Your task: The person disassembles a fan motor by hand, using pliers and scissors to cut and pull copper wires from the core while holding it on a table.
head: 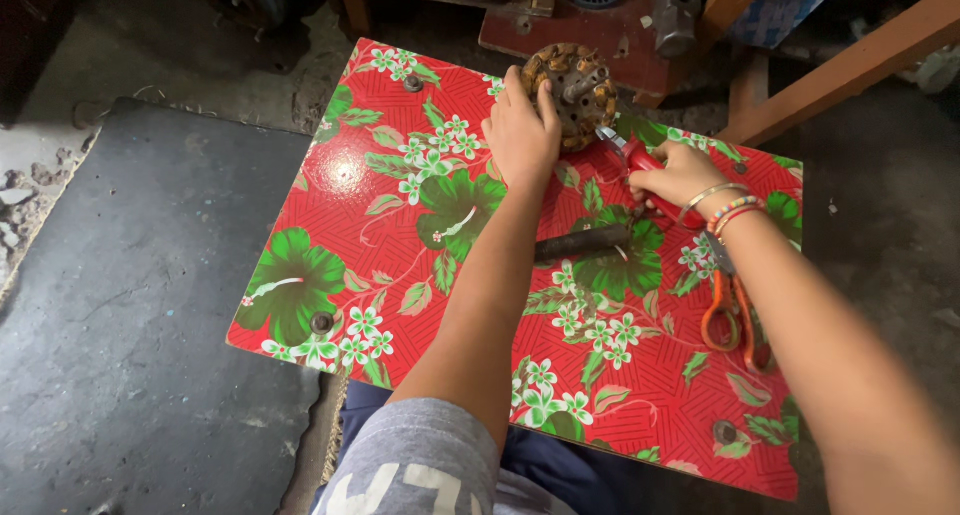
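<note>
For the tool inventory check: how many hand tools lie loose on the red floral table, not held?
2: a dark metal rod near the middle, between the forearms, and orange-handled scissors under the right forearm. More could be hidden beneath the arms.

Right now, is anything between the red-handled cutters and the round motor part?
Nothing visible. The right hand holds the red-handled cutters with the tip at the edge of the round motor part, which the left hand steadies. The dark rod lies nearer, out of the way.
</note>
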